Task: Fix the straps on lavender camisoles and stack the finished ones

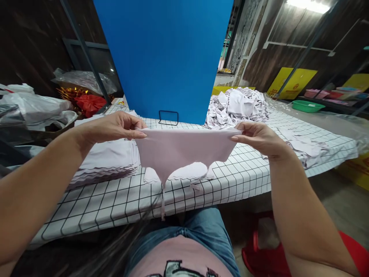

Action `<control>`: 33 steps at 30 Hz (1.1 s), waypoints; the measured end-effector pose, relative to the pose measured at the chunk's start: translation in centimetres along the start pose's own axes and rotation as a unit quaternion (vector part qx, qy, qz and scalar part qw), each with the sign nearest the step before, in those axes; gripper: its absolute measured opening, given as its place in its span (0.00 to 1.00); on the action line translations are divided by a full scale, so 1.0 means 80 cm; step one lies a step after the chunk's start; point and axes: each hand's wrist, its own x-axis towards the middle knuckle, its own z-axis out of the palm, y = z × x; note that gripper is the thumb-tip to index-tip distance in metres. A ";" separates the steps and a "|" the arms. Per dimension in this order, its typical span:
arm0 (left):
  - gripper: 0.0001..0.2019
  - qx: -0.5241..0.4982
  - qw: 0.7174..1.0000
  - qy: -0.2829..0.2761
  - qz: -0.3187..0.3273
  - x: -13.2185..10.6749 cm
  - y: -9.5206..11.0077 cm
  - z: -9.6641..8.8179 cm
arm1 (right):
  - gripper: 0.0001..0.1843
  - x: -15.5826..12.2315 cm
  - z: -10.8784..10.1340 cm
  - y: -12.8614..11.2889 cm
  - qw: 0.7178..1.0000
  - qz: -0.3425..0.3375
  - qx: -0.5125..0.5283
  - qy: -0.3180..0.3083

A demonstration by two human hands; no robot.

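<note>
A pale pinkish fabric piece [184,144] hangs stretched between my two hands above the table's near side. My left hand [123,126] pinches its upper left corner between thumb and fingers. At the upper right corner, my right hand [253,136] grips it the same way. The top edge is pulled straight, while the lower edge is cut in curves, with a narrow strip dangling near the middle. Behind and below it, another pale fabric piece [187,172] lies on the checked tablecloth. A neat stack of pale fabric [108,157] sits by my left forearm.
A large blue board [167,57] stands upright at the back of the table [245,177]. A loose heap of pale fabric [242,102] is right of it, with more pieces [305,144] farther right. Plastic bags [34,104] crowd the left. A red stool [259,254] is at lower right.
</note>
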 end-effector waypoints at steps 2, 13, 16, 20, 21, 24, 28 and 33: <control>0.16 -0.095 0.994 -0.033 -0.039 0.000 0.000 -0.004 | 0.14 0.002 -0.001 -0.001 0.999 -0.027 0.029 0.032; 0.21 -0.049 0.994 0.078 -0.054 0.022 0.021 -0.052 | 0.12 0.035 -0.018 -0.032 0.998 -0.026 0.047 0.027; 0.21 0.010 0.993 0.020 -0.115 0.056 0.013 -0.061 | 0.14 0.079 -0.030 -0.025 1.000 -0.024 0.001 -0.005; 0.20 0.063 0.975 0.146 -0.154 0.096 0.022 -0.075 | 0.12 0.144 -0.043 -0.039 0.992 -0.020 -0.082 0.092; 0.22 0.088 0.965 0.197 -0.147 0.102 0.028 -0.081 | 0.12 0.157 -0.046 -0.048 0.985 -0.025 -0.101 0.137; 0.28 0.189 0.937 0.284 -0.079 0.105 0.039 -0.094 | 0.15 0.176 -0.046 -0.069 0.961 -0.065 -0.141 0.227; 0.23 0.247 0.932 0.266 -0.006 0.083 0.013 -0.070 | 0.10 0.152 -0.025 -0.034 0.963 -0.080 -0.148 0.209; 0.11 0.278 0.952 0.112 0.067 0.014 -0.057 0.053 | 0.05 0.063 0.042 0.111 0.975 -0.043 -0.191 0.104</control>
